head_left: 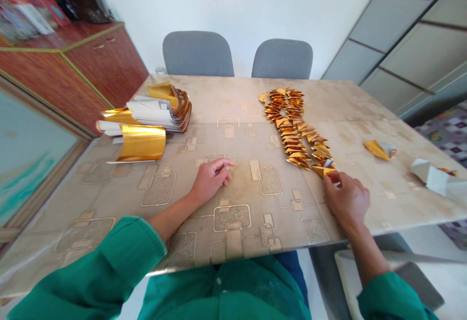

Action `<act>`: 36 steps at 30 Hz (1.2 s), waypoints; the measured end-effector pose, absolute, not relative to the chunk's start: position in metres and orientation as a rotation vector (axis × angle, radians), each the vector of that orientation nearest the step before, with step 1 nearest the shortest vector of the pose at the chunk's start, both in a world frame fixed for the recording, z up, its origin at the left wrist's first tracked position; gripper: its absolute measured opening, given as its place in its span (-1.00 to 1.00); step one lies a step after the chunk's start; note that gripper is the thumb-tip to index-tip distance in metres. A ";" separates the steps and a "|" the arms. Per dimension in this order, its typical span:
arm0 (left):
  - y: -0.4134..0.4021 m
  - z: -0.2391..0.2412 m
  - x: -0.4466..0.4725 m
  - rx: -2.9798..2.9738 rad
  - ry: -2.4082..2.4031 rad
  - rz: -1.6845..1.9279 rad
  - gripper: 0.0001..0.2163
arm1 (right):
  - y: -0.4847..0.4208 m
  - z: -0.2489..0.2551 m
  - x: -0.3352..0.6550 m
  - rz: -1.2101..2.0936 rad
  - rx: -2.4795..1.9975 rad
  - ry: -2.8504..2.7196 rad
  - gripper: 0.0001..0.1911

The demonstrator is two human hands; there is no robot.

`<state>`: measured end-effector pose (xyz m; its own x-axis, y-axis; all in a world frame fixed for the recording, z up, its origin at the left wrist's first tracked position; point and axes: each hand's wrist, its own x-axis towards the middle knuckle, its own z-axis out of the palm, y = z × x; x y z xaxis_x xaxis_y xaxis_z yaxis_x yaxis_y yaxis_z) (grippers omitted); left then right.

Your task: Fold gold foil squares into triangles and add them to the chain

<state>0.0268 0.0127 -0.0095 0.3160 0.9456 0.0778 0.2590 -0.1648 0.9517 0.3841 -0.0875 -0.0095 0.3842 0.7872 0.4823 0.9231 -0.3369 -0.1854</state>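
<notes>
Recording two hands: left hand (211, 180) curled, empty; right hand (346, 198) pinching end of one folded gold-foil chain (292, 125).

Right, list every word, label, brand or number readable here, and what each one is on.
No readable text.
Too blurred to read: the print on the packets on the wooden cabinet.
No lettering visible: the gold foil strips and the folded gold pieces.

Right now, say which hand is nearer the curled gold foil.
Left. The left hand sits right of the curled gold foil, not touching; the right hand is farther right.
</notes>
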 end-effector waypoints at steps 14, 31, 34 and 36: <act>0.012 -0.009 0.027 1.620 1.104 0.915 -0.76 | -0.065 0.001 0.402 -0.166 -2.234 -1.305 -0.66; 0.023 -0.001 0.000 1.547 1.286 1.057 -0.74 | -0.057 -0.001 0.437 -0.257 -1.958 -1.672 -0.65; 0.029 -0.001 -0.019 1.511 1.358 1.069 -0.72 | -0.071 0.002 0.440 -0.186 -1.962 -1.634 -0.67; 0.028 0.000 -0.023 1.514 1.353 1.069 -0.72 | -0.079 0.008 0.431 -0.105 -2.004 -1.580 -0.72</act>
<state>-0.0234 0.0284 -0.0003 0.0614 0.9957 0.0692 0.2979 -0.0845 0.9509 0.4308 -0.0793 0.0080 0.2961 0.8664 0.4020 0.9121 -0.1316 -0.3882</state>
